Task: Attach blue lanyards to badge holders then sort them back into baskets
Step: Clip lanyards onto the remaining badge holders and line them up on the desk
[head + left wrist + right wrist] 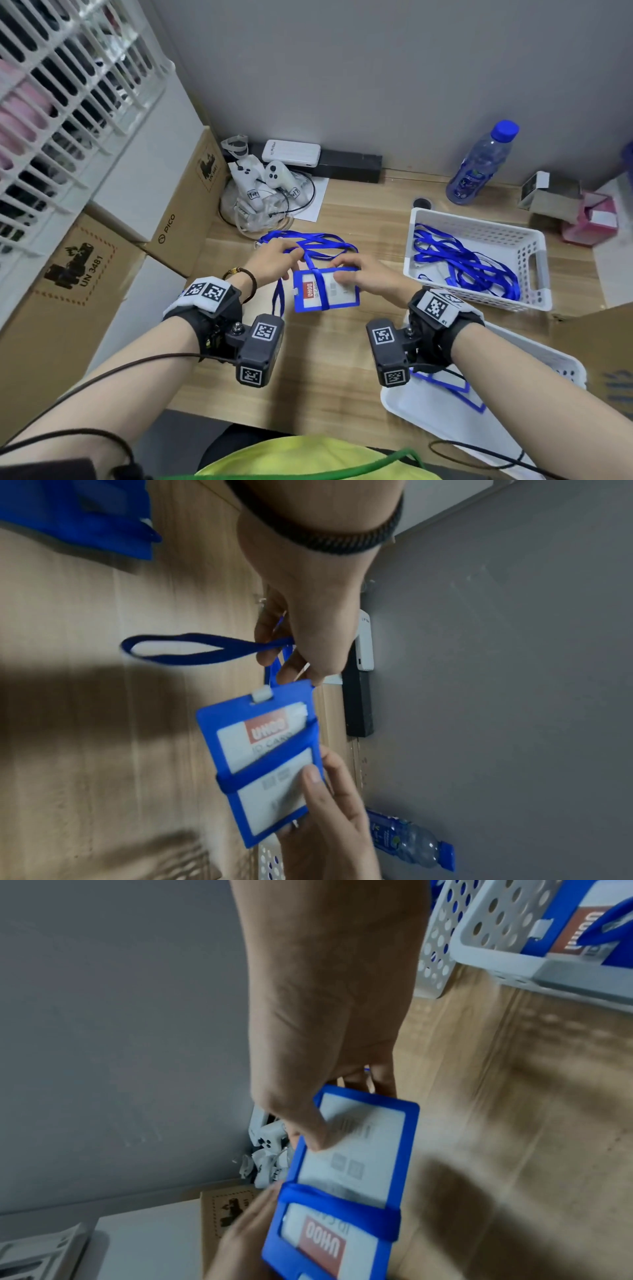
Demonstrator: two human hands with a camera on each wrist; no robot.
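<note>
A blue badge holder [326, 291] with a red-and-white card is held just above the wooden desk. My right hand [344, 270] grips its far end, thumb on the clear window [356, 1164]. A blue lanyard [310, 241] lies in loops behind the holder, and one strand is wrapped across the holder's middle [342, 1202]. My left hand [293, 255] pinches the lanyard strap beside the holder's top clip [262, 693]. A free loop of the strap [185, 649] hangs out to the side.
A white perforated basket [534, 260] with several blue lanyards stands at the right. A second white basket [561, 370] with blue badge holders sits near the front right. Controllers [260, 185], a water bottle [479, 164] and cardboard boxes [85, 274] ring the desk.
</note>
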